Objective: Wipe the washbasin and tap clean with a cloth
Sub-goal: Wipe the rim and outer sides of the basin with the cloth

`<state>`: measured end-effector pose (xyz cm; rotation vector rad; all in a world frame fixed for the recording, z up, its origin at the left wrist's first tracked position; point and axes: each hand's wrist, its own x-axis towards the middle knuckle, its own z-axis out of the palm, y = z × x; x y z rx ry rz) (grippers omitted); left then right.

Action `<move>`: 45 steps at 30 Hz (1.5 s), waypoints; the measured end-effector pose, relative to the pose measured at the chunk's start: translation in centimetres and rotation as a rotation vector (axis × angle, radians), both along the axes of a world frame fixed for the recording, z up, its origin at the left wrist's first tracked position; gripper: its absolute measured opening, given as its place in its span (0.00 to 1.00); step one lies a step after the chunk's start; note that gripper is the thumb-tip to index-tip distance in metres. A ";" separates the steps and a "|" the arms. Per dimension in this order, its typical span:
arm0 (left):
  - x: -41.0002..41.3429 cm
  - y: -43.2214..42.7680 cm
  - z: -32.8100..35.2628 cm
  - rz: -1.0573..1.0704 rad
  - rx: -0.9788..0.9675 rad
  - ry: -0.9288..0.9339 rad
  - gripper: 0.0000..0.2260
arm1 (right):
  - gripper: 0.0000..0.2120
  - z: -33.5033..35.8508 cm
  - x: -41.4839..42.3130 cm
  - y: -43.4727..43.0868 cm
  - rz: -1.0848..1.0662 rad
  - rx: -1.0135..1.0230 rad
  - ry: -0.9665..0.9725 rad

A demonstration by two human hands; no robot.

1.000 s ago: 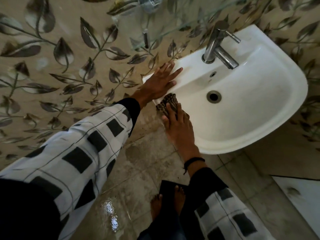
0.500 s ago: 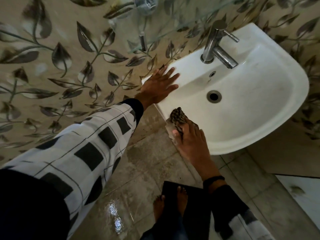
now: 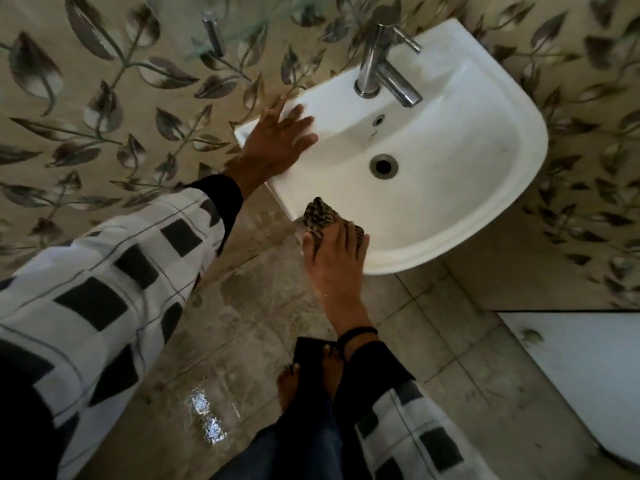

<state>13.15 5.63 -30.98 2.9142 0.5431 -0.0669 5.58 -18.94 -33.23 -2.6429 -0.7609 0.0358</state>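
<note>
Both my hands on the washbasin, cloth under my right

My left hand [image 3: 277, 140] lies flat, fingers spread and straight, on the back left corner of the white washbasin [image 3: 502, 188], near the leaf-patterned wall [image 3: 114, 109], and holds nothing. My right hand [image 3: 332, 261] presses the bunched, patterned cloth [image 3: 320, 216] onto the front left rim, with the fingers laid fairly straight over it; part of the cloth sticks out past my fingertips towards the bowl. The tap [image 3: 377, 64] stands at the back of the basin, well apart from both hands, its spout pointing over the drain [image 3: 383, 165]. A dark band [image 3: 356, 332] circles my right wrist.
</note>
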 end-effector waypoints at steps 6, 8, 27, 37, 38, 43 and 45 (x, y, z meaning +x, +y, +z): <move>-0.2 -1.1 -0.5 0.086 -0.061 -0.054 0.29 | 0.22 -0.7 1.1 -5.2 -0.008 0.126 -0.134; 0.1 -0.9 -0.5 0.100 -0.053 -0.075 0.30 | 0.21 -0.7 1.6 -5.0 -0.070 0.152 -0.133; -0.4 -1.0 -0.7 0.162 -0.097 -0.130 0.34 | 0.26 -1.2 3.7 -8.9 -0.196 0.031 -0.159; -0.4 -0.9 -0.8 0.169 -0.082 -0.149 0.34 | 0.29 -1.0 4.5 -7.8 -0.379 -0.051 -0.076; -0.4 -0.8 -0.9 0.165 -0.083 -0.143 0.35 | 0.28 -0.7 4.1 -7.3 -0.400 -0.050 -0.076; -0.2 -0.9 -1.2 0.171 -0.082 -0.122 0.35 | 0.24 -0.5 -1.0 -5.6 -0.227 0.016 -0.132; -0.2 -0.9 -1.0 0.170 -0.082 -0.127 0.35 | 0.23 -0.4 -1.7 -4.9 -0.189 0.050 -0.129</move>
